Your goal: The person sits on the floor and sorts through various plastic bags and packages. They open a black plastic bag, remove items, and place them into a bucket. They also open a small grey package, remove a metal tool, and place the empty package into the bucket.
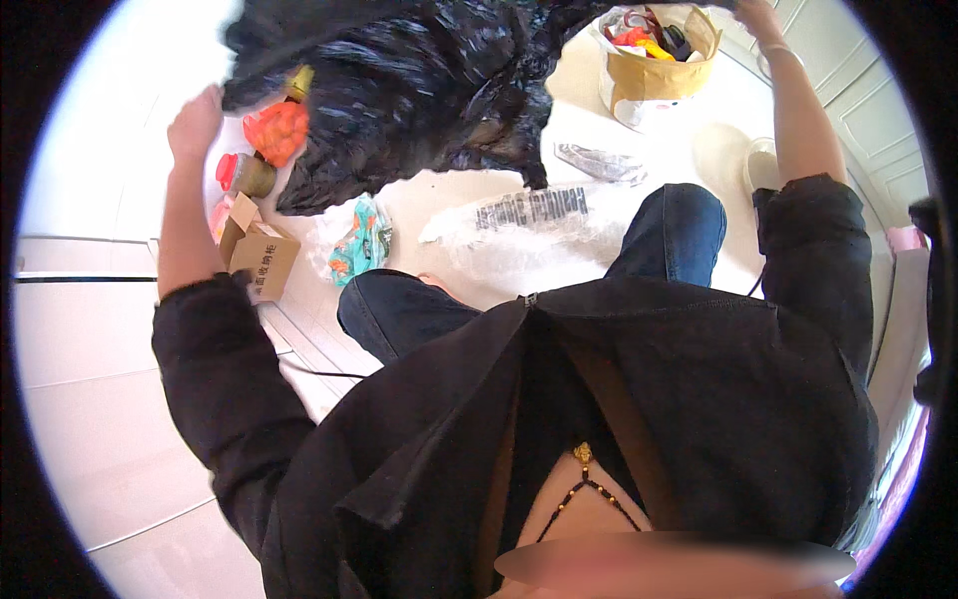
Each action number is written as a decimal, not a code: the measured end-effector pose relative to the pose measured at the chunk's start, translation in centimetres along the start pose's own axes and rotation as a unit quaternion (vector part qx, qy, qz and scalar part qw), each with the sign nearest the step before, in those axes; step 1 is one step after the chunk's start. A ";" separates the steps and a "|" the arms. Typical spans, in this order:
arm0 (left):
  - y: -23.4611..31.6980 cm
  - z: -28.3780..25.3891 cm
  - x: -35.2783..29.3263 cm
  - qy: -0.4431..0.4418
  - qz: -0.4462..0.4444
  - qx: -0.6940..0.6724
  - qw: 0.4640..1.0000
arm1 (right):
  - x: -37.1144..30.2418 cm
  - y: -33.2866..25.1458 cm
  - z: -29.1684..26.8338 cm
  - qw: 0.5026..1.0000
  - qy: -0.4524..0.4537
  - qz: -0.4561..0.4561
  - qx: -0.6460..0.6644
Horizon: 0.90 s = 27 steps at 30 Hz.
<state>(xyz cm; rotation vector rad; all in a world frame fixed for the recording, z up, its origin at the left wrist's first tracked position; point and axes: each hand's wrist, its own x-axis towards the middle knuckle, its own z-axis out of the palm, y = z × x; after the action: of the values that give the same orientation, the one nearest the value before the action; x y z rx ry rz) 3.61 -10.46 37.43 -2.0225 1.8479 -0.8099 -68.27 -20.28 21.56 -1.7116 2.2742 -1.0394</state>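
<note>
A wide, black, glossy, crumpled sheet-like thing point(429, 90) is spread between my raised hands and hangs over the floor. The head view does not settle whether it is a garment or a plastic bag. At its left edge, my left hand point(197, 125) is closed on the black material. Far off at the upper right, my right hand point(760, 22) grips a narrow end of it, with the fingers partly cut off by the picture's edge. Below the sheet's hem, clear plastic packaging point(539, 235) with dark print lies on the floor in front of my knees.
Near my left forearm are an orange-filled bag point(277, 133), a red-lidded jar point(249, 176) and an open cardboard box point(264, 262). A teal-and-orange package point(359, 245) lies beside them. At the upper right stands a tan bag point(659, 78) of colourful items. Pale slippers point(760, 160) sit by white cabinets point(848, 70).
</note>
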 end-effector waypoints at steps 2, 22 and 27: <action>-1.9 2.1 0.3 0.111 -0.112 -0.097 0.983 | -1.0 0.7 -0.4 0.974 -0.018 0.132 0.183; 3.6 -1.7 5.0 -0.008 -0.225 -0.848 0.481 | -2.7 -8.4 0.2 0.806 -0.313 0.032 0.502; 1.7 -1.6 3.3 -0.056 -0.033 -0.606 0.793 | -3.7 -9.7 -0.5 0.950 -0.197 -0.207 0.127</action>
<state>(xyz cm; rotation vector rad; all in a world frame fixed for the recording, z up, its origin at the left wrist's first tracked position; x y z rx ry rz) 1.33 -13.63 38.47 -2.6338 2.5100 0.7773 -59.35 -18.03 26.44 -2.0987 1.5091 -0.8974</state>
